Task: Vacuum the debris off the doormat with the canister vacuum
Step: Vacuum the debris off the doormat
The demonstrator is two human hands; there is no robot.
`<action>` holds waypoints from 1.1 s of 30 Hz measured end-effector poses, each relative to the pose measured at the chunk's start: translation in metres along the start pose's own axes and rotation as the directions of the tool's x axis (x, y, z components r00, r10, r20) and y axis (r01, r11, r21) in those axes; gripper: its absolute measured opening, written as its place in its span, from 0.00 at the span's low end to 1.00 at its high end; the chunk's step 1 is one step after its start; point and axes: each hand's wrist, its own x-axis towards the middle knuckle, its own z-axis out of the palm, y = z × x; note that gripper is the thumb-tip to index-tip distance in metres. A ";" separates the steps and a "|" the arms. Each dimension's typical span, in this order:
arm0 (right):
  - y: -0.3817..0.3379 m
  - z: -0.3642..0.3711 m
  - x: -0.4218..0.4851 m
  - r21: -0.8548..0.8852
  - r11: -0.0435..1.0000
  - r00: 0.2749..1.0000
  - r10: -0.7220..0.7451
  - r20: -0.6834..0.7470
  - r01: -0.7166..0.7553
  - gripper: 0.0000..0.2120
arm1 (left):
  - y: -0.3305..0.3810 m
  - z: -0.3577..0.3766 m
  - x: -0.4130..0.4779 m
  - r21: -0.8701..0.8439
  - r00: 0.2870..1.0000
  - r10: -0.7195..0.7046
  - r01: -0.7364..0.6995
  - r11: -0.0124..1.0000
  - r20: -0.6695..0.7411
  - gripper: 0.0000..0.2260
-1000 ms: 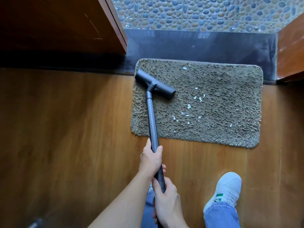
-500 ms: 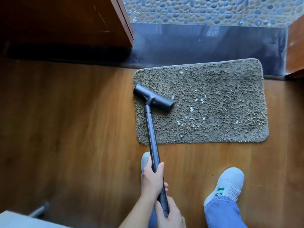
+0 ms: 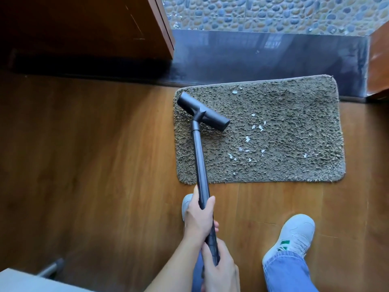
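Observation:
A shaggy brown doormat [image 3: 294,123] lies on the wooden floor against a dark threshold. Several white debris bits [image 3: 247,139] are scattered over its middle, and one [image 3: 235,91] lies near the far edge. The black vacuum floor head [image 3: 203,113] rests at an angle on the mat's far left part, left of the debris. Its dark wand [image 3: 199,157] runs back toward me. My left hand [image 3: 199,218] grips the wand higher up. Just below it, my right hand [image 3: 219,270] grips the ribbed lower end.
A dark wooden door [image 3: 84,28] stands at the far left, and a wooden frame [image 3: 379,60] at the far right. A dark stone threshold [image 3: 252,55] and pebble floor [image 3: 273,13] lie beyond the mat. My white shoes [image 3: 294,239] stand near it. A white object [image 3: 21,281] sits bottom left.
The floor head was drawn back along the mat's left side, then pushed forward again toward the far left corner. The debris has stayed in place. My view shifted left.

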 end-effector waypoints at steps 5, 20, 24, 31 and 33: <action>-0.018 -0.015 0.031 0.088 0.995 0.999 -0.038 -0.027 0.040 0.15 | 0.043 0.025 0.028 0.044 0.990 0.070 -0.076 0.996 0.120 0.29; -0.061 -0.040 0.078 0.201 0.980 0.999 0.019 -0.037 -0.011 0.14 | 0.094 0.064 0.067 0.161 0.975 0.078 -0.112 0.981 0.208 0.28; -0.035 -0.022 0.055 0.149 0.988 0.998 0.052 -0.020 -0.049 0.22 | 0.066 0.047 0.046 0.151 0.986 0.045 -0.070 0.986 0.161 0.28; -0.019 -0.010 0.035 0.160 0.981 0.993 0.114 -0.008 -0.111 0.28 | 0.039 0.032 0.029 0.128 0.995 0.024 -0.036 0.991 0.092 0.31; -0.025 -0.015 0.037 0.164 0.982 0.995 0.096 -0.020 -0.091 0.26 | 0.045 0.037 0.032 0.131 0.995 0.033 -0.045 0.990 0.092 0.31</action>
